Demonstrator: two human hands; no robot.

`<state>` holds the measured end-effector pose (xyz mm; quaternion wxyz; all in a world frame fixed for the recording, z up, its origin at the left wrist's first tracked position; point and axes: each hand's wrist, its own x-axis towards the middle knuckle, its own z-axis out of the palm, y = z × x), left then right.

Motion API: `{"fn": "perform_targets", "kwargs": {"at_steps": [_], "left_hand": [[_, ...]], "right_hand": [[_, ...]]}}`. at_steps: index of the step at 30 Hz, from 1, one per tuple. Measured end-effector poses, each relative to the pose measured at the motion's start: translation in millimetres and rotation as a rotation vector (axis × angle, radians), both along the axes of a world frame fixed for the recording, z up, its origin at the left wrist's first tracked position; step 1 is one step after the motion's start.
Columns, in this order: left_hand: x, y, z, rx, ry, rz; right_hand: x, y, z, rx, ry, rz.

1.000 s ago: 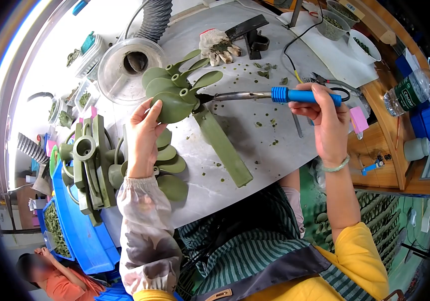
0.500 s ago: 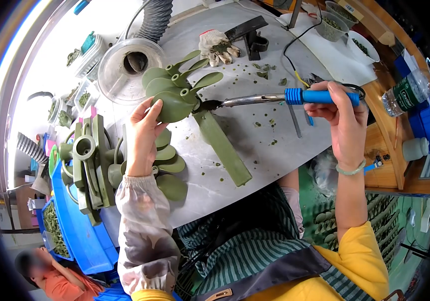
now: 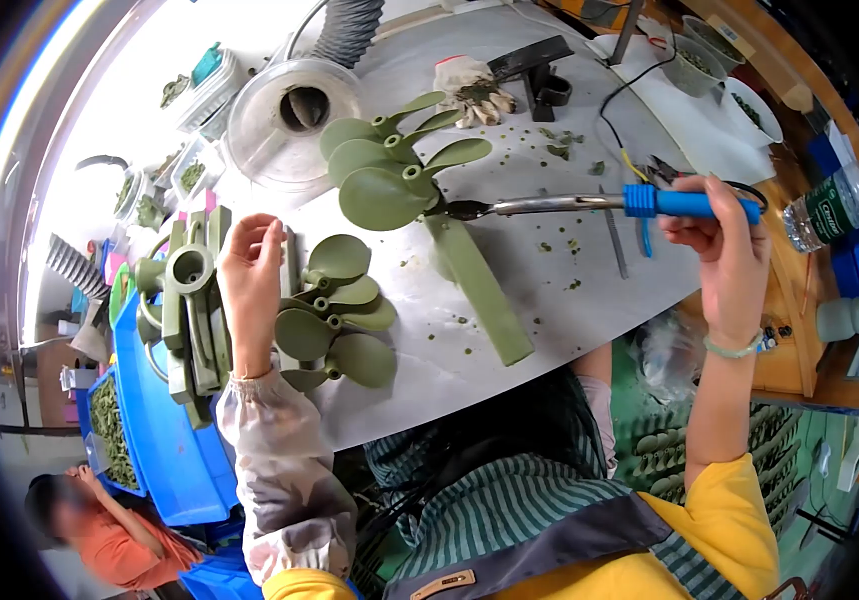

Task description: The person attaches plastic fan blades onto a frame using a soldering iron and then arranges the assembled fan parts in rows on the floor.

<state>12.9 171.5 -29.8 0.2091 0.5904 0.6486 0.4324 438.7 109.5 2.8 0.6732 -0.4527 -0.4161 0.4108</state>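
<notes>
My right hand (image 3: 724, 255) grips the blue handle of a soldering iron (image 3: 559, 203). Its dark, broad tip reaches the base of a stack of olive-green propellers (image 3: 379, 195), apparently touching there. A flat green bar (image 3: 479, 290) slants down from under that stack. My left hand (image 3: 252, 265) is off the stack, its fingers curled together with nothing visible in them. It hovers between a bulky green moulded part (image 3: 189, 270) and several loose green propellers (image 3: 334, 320) on the table.
A clear round basin (image 3: 294, 185) with a grey hose (image 3: 349, 30) stands at the back. Behind the propellers lie a work glove (image 3: 471, 88) and a black bracket (image 3: 546, 85). Green scraps dot the grey table (image 3: 589, 290). A plastic bottle (image 3: 829, 208) lies right; another person (image 3: 119, 545) sits lower left.
My left hand has let go of the propeller stack and moved down-left, its fingers curling. The iron's tip remains at the stack's base. The whole view has shifted slightly.
</notes>
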Motion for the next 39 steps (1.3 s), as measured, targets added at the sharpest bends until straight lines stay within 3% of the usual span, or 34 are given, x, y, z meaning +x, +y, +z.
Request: {"fn": "perform_targets", "kwargs": {"at_steps": [3, 8, 11, 14, 18, 22, 25, 27, 29, 34, 39], "left_hand": [[-31, 2, -15, -0.092, 0.444, -0.041], [-22, 30, -37, -0.06, 0.469, -0.394], [-23, 59, -65, -0.318, 0.457, -0.485], [-40, 73, -67, -0.3, 0.377, -0.453], [-58, 65, -50, -0.232, 0.062, -0.117], [-81, 55, -28, 0.018, 0.287, 0.053], [-80, 33, 7, 0.191, 0.226, 0.138], [-73, 9, 34, 0.147, 0.108, 0.174], [-59, -14, 50, 0.101, -0.224, 0.158], [-50, -50, 37, 0.019, -0.747, 0.052], [-15, -63, 29, -0.065, -0.875, -0.08]], "right_hand": [[9, -6, -4, -0.021, 0.0, 0.024], [9, -11, -2, -0.026, 0.006, -0.015], [10, -16, 0, -0.022, 0.006, -0.023], [12, -19, 0, -0.025, -0.001, -0.027], [10, -21, 1, -0.033, 0.001, -0.04], [9, -21, 3, -0.03, 0.0, -0.035], [11, -22, 1, -0.028, 0.0, -0.032], [12, -22, 0, -0.021, 0.004, -0.026], [12, -23, 0, -0.009, 0.008, -0.021], [13, -25, -2, -0.016, 0.009, -0.015], [14, -30, -3, -0.017, 0.002, -0.009]]}}
